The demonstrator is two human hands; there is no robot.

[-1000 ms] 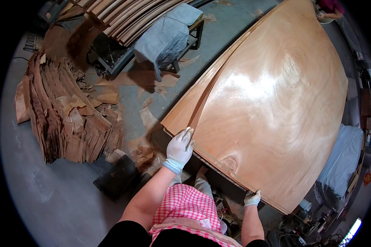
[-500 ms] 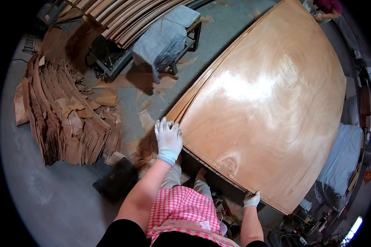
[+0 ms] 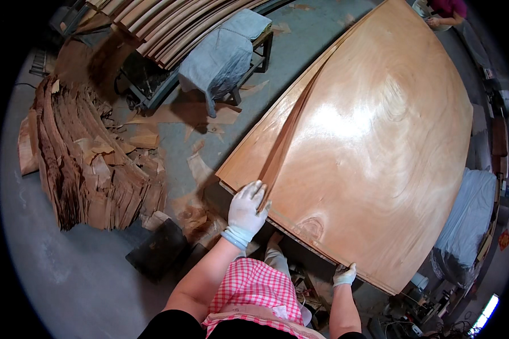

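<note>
A large stack of thin wood veneer sheets fills the right half of the view. My left hand (image 3: 247, 210), in a white glove, grips the near left corner of the top veneer sheet (image 3: 345, 169). That sheet's left edge is raised and drawn aside, showing its darker edge strip and a strip of the veneer sheet below (image 3: 266, 138). Farther right, my gloved right hand (image 3: 345, 275) has its fingers closed over the near edge of the stack; its thumb side is partly hidden. The top sheet has a knot mark near the front and a bright glare in the middle.
Left of me lies a heap of broken veneer (image 3: 96, 164). A black box (image 3: 157, 248) stands on the floor nearby. Beyond are a stool under a grey cloth (image 3: 220, 62) and a rack of curved wooden strips (image 3: 181, 28). Another person (image 3: 447, 14) works at the far right corner.
My left hand has moved right and nearer, pulling the top sheet's left edge with it. More of the sheet below now shows. The right hand stays in place.
</note>
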